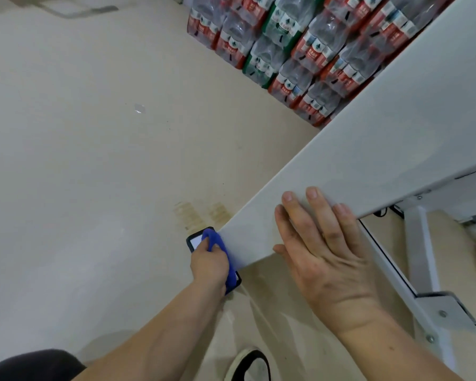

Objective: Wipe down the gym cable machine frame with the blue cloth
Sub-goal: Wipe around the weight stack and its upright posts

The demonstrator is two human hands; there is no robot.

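A wide white frame panel (368,138) of the cable machine runs from the upper right down to the floor at centre. My left hand (209,264) grips the blue cloth (221,248) and holds it against the panel's lower left edge, close to the black foot (194,242) at its base. My right hand (322,248) lies flat on the panel's face, fingers straight and spread, a little to the right of the cloth.
Stacked shrink-wrapped packs of water bottles (300,50) stand behind the panel. White frame legs with bolts (423,259) are at the right. My shoe (249,365) is at the bottom centre on the beige floor (94,160).
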